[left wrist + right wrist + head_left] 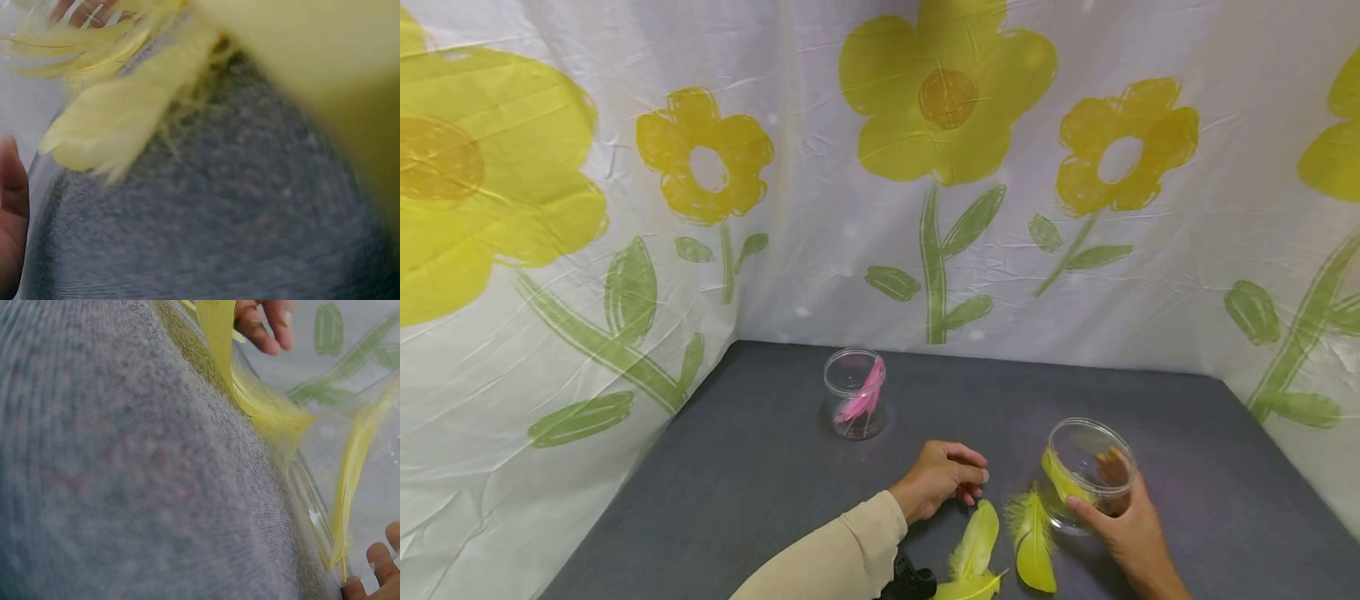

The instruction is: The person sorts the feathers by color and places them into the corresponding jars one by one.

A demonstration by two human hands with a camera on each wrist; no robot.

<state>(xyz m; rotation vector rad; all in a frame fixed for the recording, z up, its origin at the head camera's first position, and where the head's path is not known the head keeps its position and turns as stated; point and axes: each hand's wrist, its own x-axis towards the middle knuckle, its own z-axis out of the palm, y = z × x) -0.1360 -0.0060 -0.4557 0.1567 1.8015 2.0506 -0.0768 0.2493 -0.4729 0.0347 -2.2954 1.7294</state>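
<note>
In the head view my right hand (1127, 525) grips a clear plastic jar (1086, 437) by its side, thumb toward the front. A yellow feather (351, 487) stands inside that jar, seen in the right wrist view. My left hand (943, 479) hovers to the left of the jar, its fingers loosely bent with nothing visible between them. Just below this hand lies a yellow feather (976, 542), overlapping another yellow feather (967, 588) nearer the front. Between the left hand and the jar is a further fluffy yellow feather (1035, 546).
Farther back on the dark grey table (760, 467), a second clear jar (842, 392) holds pink feathers (862, 400). A white curtain (820, 250) with printed yellow flowers hangs around the table's back and sides.
</note>
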